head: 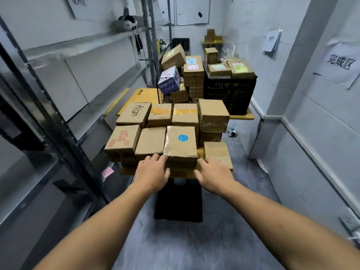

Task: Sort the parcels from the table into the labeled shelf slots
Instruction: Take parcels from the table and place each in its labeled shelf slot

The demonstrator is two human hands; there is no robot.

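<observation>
Several brown cardboard parcels are stacked on a small wooden table (124, 171) straight ahead. At the front of the stack sits a taped parcel with a round blue sticker (181, 142). My left hand (153, 169) rests with spread fingers against that parcel's near left corner. On the other side, my right hand (213, 175) has its fingers apart beside the near right corner. Neither hand has lifted it. A parcel with red print (123, 140) and a plain parcel (150, 142) lie to its left. The metal shelf (78, 47) runs along the left wall.
A wire basket (160, 94) and a black crate (229, 92) further back hold more labelled parcels. The table's black base (178, 203) stands on the grey floor between my arms. Paper signs (339, 63) hang on the right wall. A pink note (107, 171) sticks to the shelf.
</observation>
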